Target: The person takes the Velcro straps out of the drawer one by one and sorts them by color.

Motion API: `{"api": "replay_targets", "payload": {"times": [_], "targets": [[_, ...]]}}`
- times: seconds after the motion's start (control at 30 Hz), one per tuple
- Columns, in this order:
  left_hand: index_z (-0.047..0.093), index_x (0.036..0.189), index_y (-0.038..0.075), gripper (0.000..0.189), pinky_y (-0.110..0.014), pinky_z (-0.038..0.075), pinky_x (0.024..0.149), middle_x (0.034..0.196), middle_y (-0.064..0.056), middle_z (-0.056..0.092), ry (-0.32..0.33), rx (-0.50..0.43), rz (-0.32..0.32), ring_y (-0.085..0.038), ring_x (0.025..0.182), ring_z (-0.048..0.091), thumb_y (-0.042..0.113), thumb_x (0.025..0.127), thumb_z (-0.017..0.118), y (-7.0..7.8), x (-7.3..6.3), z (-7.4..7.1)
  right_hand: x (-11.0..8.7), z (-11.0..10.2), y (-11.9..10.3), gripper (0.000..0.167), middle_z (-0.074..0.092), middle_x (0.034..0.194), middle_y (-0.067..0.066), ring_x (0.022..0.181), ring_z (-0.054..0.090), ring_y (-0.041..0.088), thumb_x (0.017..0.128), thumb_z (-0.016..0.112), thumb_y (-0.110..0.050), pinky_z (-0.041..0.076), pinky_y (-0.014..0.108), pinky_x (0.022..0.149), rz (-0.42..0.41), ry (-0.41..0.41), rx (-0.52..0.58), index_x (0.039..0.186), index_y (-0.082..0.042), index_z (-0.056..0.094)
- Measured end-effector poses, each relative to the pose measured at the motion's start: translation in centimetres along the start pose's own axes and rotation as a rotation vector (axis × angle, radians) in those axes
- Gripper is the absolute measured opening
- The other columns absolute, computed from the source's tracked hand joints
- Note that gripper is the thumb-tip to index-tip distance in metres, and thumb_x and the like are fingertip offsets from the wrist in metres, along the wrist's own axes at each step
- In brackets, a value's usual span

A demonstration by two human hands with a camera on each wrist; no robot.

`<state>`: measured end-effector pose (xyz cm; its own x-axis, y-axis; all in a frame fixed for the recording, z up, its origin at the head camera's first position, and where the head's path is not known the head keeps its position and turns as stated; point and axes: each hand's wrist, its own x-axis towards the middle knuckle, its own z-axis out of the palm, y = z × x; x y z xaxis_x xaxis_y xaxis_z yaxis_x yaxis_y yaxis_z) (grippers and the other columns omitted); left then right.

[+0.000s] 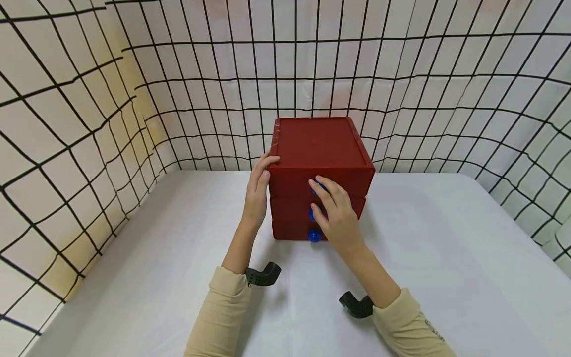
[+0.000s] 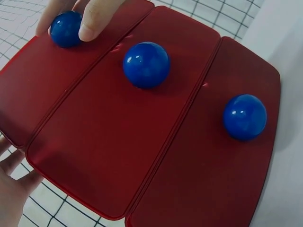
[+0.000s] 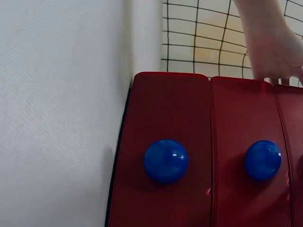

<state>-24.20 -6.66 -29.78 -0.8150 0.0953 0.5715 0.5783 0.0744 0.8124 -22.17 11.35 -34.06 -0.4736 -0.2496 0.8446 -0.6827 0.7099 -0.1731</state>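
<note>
- Right hand: pinching the top knob, thumb on one side, fingers on the other.
- Left hand: fingers fairly straight, laid along the left wall of the red drawer box, fingertips at its top edge; not gripping.
- Box: toward the far edge of the surface, about midway between left and right edges; front faces the person. Three stacked front panels, only seams between them.
- Doing it well (judgement): round, glossy knob could slip, so get thumb and fingers behind its widest part; any pull should run square to the front, not upward. Left hand best braced firmly, since the box might slide or twist.
- Middle knob: below the pinch, near the right thumb; could catch it.
- Bottom knob: lowest panel, close to the surface, untouched.
- Black wrist mounts on both arms, nearer the near edge, apart from the box.
- Grid netting beyond the far edge; nothing seen standing between box front and person except the arms.
</note>
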Motion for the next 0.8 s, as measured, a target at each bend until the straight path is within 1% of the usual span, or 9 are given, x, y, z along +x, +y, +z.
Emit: {"api": "replay_targets", "payload": {"times": [0.2,0.6,0.8], "targets": [[0.043,0.129,0.004,0.037,-0.05,0.024,0.108,0.148,-0.011,0.023,-0.01,-0.003,-0.005,-0.024,0.137,0.02,0.014,0.098,0.025,0.01,0.08,-0.15,0.25,-0.37,-0.2,0.05,0.049,0.13,0.01,0.116,0.044,0.026,0.078,0.068,-0.003,0.049,0.038,0.089,0.006,0.003,0.019,0.126,-0.008,0.052],[0.043,0.129,0.004,0.038,-0.049,0.024,0.108,0.148,-0.011,0.023,-0.018,-0.002,-0.005,-0.024,0.136,0.021,0.016,0.098,0.023,-0.05,0.12,-0.25,0.28,-0.63,-0.37,0.043,0.053,0.125,0.011,0.111,0.047,0.027,0.076,0.069,-0.001,0.05,0.037,0.084,-0.011,0.049,0.024,0.117,-0.007,0.059],[0.043,0.129,0.005,0.039,-0.05,0.022,0.109,0.148,-0.01,0.023,-0.021,0.006,-0.018,-0.023,0.137,0.019,0.017,0.098,0.024,-0.01,0.11,-0.31,0.16,-0.77,-0.51,0.037,0.055,0.12,0.011,0.108,0.048,0.026,0.076,0.069,-0.002,0.05,0.034,0.082,-0.017,0.064,0.02,0.112,-0.008,0.062]]}}
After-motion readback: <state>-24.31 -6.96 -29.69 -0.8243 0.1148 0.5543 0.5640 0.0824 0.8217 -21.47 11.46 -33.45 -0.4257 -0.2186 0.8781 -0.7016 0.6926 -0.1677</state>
